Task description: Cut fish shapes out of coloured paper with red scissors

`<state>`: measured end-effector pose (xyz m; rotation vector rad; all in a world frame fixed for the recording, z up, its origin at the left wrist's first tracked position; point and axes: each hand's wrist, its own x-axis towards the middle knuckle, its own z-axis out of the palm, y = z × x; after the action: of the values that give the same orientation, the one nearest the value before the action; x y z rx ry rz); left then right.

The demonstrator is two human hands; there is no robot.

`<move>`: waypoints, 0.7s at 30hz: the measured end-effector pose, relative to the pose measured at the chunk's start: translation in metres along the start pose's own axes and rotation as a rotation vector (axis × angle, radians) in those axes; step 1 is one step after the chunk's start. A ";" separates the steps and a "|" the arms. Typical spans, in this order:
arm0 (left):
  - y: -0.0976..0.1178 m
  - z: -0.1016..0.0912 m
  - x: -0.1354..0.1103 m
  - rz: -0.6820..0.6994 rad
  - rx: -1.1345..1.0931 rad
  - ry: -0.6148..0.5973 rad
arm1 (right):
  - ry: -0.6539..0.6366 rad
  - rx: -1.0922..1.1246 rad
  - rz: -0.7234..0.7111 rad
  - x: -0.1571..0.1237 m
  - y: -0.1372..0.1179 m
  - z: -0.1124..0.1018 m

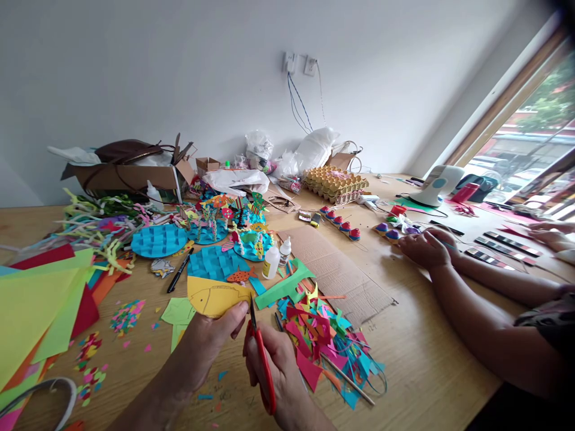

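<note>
My left hand [220,332] pinches a piece of yellow paper [215,297] by its lower right side. A fish outline with an eye and gill line is drawn on that paper in dark ink. In my right hand [281,359] is a pair of scissors [262,359] with red handles. The blades point up, away from me, with their tips at the paper's right edge. Behind the paper lies a blue woven paper piece [211,261] with an orange spotted fish [240,275] beside it. A green paper offcut [182,312] is partly hidden by my left wrist.
White glue bottles [270,263] stand beyond my hands. Colourful paper scraps [318,335] heap up on the right, near a cardboard sheet [332,263]. Coloured sheets [40,311] lie left; a black marker [179,272] is nearer. Another person's hands [426,246] work at the right.
</note>
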<state>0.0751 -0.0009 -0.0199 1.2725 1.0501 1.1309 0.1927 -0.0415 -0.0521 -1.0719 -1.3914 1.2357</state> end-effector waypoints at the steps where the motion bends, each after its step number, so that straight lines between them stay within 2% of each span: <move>1: 0.000 -0.001 0.000 0.002 0.009 -0.016 | 0.002 -0.003 0.001 0.000 -0.001 0.000; 7: 0.003 -0.006 0.000 -0.004 0.036 -0.085 | 0.003 -0.010 0.031 0.000 -0.004 0.000; 15: 0.002 -0.002 0.000 -0.017 0.012 -0.062 | -0.028 -0.008 0.001 -0.001 -0.003 0.001; 21: 0.001 0.003 -0.002 0.001 0.023 -0.024 | -0.001 0.033 -0.025 -0.001 -0.007 0.002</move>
<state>0.0780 -0.0034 -0.0193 1.3022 1.0477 1.1047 0.1911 -0.0435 -0.0452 -1.0286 -1.3771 1.2373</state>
